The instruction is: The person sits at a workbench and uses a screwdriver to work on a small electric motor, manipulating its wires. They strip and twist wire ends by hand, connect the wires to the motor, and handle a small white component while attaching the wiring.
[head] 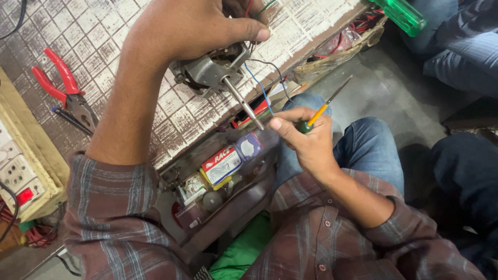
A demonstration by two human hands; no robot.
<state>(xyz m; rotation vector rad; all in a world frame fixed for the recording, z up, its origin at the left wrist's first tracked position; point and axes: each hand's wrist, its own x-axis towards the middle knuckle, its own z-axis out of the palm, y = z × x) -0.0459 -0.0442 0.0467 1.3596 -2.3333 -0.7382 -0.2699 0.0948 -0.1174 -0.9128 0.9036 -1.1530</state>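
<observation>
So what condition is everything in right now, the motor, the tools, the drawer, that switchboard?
Left hand: gripping the motor from above.
Motor: held off the table, shaft pointing down toward the right hand.
Right hand: closed on a small screwdriver, fingertip at the shaft tip.
Small screwdriver: held, blade pointing up and away.
Red pliers: lying on the table, untouched.
Drawer: open, with small boxes in it.
Switchboard: red light showing.

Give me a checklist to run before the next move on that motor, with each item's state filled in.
1. Left hand grips the motor over the worktop: ok.
2. Right hand holds the small screwdriver: ok.
3. Right fingertips touch the shaft tip: ok.
4. Blue wire hangs beside the shaft: not ok.
5. Motor unplugged: cannot tell.
6. Red pliers lie on the worktop: ok.
</observation>
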